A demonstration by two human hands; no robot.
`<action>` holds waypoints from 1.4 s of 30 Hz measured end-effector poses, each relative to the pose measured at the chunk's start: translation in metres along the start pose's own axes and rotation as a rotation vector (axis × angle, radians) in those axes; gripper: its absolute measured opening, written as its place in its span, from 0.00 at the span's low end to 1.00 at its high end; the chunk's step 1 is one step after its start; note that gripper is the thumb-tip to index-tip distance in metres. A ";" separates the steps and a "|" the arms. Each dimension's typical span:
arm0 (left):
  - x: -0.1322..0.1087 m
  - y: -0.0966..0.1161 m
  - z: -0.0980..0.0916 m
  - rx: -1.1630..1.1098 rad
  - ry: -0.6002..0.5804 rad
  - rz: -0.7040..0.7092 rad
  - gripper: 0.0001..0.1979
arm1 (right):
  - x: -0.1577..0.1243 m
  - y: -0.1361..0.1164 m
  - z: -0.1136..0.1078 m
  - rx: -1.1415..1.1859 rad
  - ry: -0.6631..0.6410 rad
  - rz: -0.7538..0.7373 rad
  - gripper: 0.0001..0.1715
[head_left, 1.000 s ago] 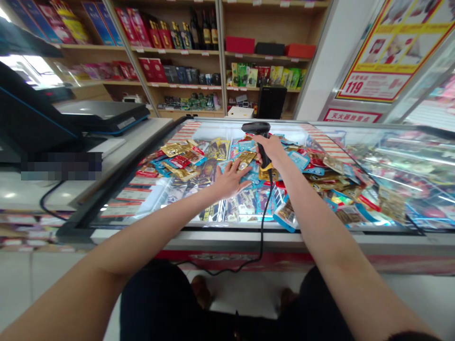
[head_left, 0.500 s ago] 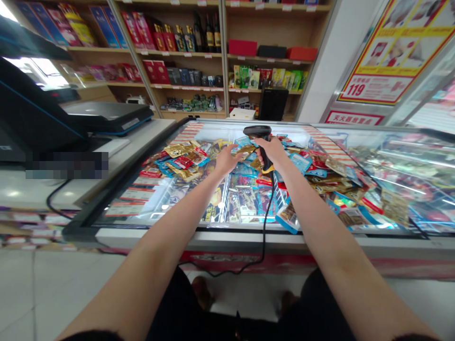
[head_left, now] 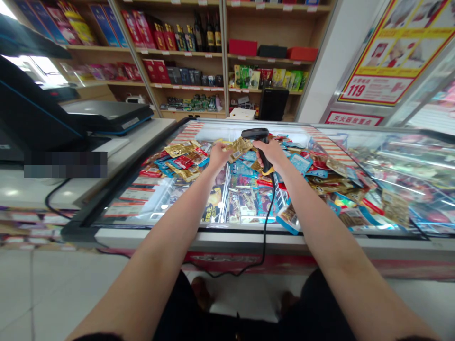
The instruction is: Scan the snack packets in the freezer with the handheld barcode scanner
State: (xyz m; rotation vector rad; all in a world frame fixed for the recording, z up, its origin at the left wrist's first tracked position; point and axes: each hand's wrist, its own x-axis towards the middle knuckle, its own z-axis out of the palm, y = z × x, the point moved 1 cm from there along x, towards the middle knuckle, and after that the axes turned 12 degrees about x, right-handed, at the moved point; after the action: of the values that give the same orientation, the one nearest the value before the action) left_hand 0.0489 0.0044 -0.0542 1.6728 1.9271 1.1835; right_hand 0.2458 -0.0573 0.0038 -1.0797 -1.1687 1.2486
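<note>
My left hand (head_left: pixel 219 156) pinches the edge of a gold snack packet (head_left: pixel 239 148), whose printed side with a pale label patch faces up. Wrapped round the handle of a black and yellow barcode scanner (head_left: pixel 256 134) is my right hand (head_left: pixel 272 152). The scanner's head sits just above and right of the gold packet, and its black cable (head_left: pixel 265 232) hangs over the freezer's front edge. Beneath the hands lie blue packets (head_left: pixel 245 168) on the glass. Left of my left hand is a heap of gold, red and blue packets (head_left: pixel 183 161).
A larger heap of packets (head_left: pixel 330 175) covers the right part of the glass-topped freezer (head_left: pixel 142 232). On the left counter (head_left: pixel 64 194) stand a dark checkout machine (head_left: pixel 31 113) and a flat scale (head_left: pixel 110 113). Shelves (head_left: pixel 185 54) with boxes and bottles line the back wall.
My left hand has moved left and lifted the gold packet, turning it so more of its face shows. The scanner has shifted slightly left and down in my right hand.
</note>
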 end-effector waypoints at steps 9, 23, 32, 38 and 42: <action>0.006 -0.012 -0.023 -0.389 -0.028 -0.224 0.06 | -0.014 -0.003 0.011 -0.123 -0.089 0.028 0.20; 0.015 -0.020 -0.029 -0.557 0.052 -0.254 0.05 | -0.016 0.000 0.013 -0.225 -0.218 0.002 0.14; 0.017 -0.020 -0.032 -0.513 0.103 -0.252 0.05 | -0.016 0.001 0.013 -0.281 -0.266 -0.005 0.14; 0.017 -0.022 -0.034 -0.472 0.116 -0.236 0.03 | -0.019 -0.001 0.014 -0.265 -0.272 -0.005 0.14; 0.019 -0.024 -0.035 -0.437 0.118 -0.228 0.04 | -0.020 -0.002 0.014 -0.272 -0.276 -0.004 0.13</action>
State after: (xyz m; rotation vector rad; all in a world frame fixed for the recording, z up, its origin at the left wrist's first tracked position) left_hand 0.0036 0.0101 -0.0462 1.1509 1.7055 1.5018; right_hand 0.2327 -0.0778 0.0069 -1.1237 -1.5862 1.2895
